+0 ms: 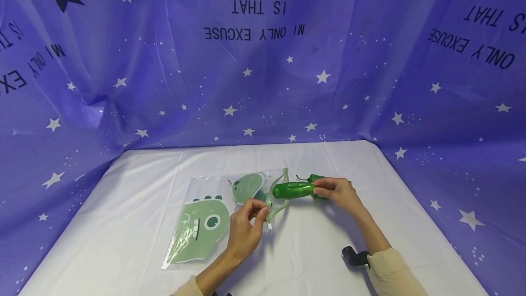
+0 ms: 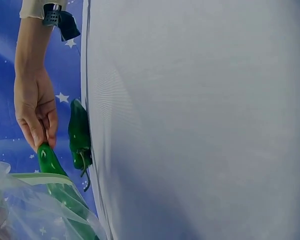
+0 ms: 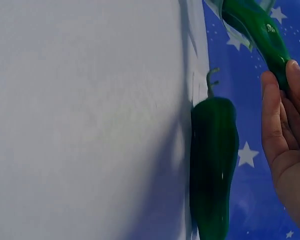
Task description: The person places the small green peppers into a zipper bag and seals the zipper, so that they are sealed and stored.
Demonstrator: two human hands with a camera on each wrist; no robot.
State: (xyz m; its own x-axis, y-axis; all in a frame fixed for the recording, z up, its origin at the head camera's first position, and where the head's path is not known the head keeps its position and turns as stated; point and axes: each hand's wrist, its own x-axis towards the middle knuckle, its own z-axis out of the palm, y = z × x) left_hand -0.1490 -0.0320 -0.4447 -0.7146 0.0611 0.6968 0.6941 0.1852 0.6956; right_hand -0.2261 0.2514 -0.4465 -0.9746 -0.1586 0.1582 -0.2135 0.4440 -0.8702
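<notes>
My right hand (image 1: 343, 195) pinches one end of a glossy green pepper (image 1: 292, 190) between thumb and fingers. The pepper's other end is at the mouth of a clear zip bag (image 1: 209, 184) with green cartoon monsters printed on it. In the left wrist view, part of that pepper shows through the bag's plastic. With thumb and fingers, my left hand (image 1: 246, 229) holds the bag's green-edged opening, which gapes around the pepper. A second green pepper (image 3: 214, 165) with a curled stem lies on the table, partly hidden behind my right hand in the head view.
The bag lies across the left middle of a table with a white cloth (image 1: 320, 259). A purple curtain (image 1: 263, 86) with stars and lettering stands behind the table and along both sides. A black device (image 1: 354, 257) sits at my right wrist.
</notes>
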